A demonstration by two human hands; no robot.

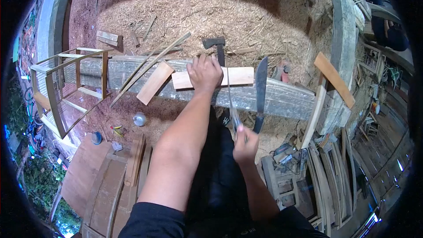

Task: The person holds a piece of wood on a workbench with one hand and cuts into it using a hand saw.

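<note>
The left hand (205, 75) grips the board (242, 76). The right hand (245, 146) grips the saw (235, 115), pointing toward twelve o'clock (slow, straight strokes should work best).

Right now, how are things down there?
Left hand on board. Right hand gripping thin-bladed tool, blade over board. Machete beside board's right end.

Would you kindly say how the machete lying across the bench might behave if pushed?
The machete probably stays stiff, given its long broad blade. It seems unlikely to roll, lying flat. Pushed handle-first, it might tip, as its handle overhangs the bench.
</note>
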